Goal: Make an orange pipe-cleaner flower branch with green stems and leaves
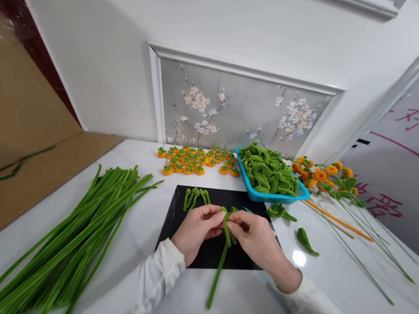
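While the loose bundle of green stems [62,243] lies off to my left, I keep my left hand [198,228] pinched on the green pipe cleaner [222,255] over the black mat [206,252], my right hand [257,238] gripping its bent top; I'd fold tight, fingertips close, matching the leaves in the blue tray [272,196].

stems [63,248]: green | tray [254,189]: blue | mat [214,251]: black | pompom flowers [194,161]: orange, green-topped | wall panel [242,114]: grey, white blossom pattern | sleeves [149,288]: white
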Demonstrator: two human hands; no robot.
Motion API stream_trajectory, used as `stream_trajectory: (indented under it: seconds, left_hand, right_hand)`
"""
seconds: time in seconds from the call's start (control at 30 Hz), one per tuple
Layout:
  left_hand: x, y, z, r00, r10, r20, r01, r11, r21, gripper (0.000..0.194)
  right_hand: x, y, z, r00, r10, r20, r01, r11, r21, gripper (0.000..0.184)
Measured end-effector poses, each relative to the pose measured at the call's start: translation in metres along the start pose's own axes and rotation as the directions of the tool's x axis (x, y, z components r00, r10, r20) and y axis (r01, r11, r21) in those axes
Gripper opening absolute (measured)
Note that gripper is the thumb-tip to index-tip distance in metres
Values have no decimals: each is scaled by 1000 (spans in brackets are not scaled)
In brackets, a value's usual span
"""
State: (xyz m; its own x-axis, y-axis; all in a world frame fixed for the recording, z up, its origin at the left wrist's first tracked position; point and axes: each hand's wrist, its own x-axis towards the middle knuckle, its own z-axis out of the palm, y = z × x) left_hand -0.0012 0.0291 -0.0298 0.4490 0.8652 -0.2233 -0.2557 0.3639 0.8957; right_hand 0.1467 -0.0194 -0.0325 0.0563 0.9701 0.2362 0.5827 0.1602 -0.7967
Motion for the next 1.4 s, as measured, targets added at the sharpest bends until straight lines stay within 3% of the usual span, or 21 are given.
stream_trajectory:
  seconds: [0.2,0.37,0.6,0.77,1.0,1.17,1.27,1.4]
  left_hand:
    - [-1,2,2,1000,1,27,-2,999,36,19]
    - [-2,2,3,999,27,41,-29,998,48,20]
    - [-1,-1,6,994,110,11,-110,977,183,22]
    - [-1,-1,7,969,240,-52,-202,899,389,18]
    - [-3,2,6,909,416,-4,-326,717,616,11]
    - [-5,-3,7,844,481,238,-471,453,757,22]
    - [-6,-3,9,848,466,253,-476,461,749,23]
    - [-6,0,10,848,461,262,-493,504,709,20]
  right_hand:
    - [2,5,-2,998,-56,-21,56,998,-12,12]
    - [3,8,-4,970,-210,-122,183,961,-206,18]
    - [-4,4,-4,946,-323,-8,277,824,-494,18]
    - [-5,-1,-6,935,-349,62,292,658,-694,17]
    - [-8,-8,-7,909,-401,114,347,577,-739,14]
    - [-6,-10,-9,906,-418,63,341,635,-693,15]
    - [-1,-5,-11,917,-399,-26,324,779,-536,17]
    - [5,2,-14,958,-262,-119,227,942,-249,12]
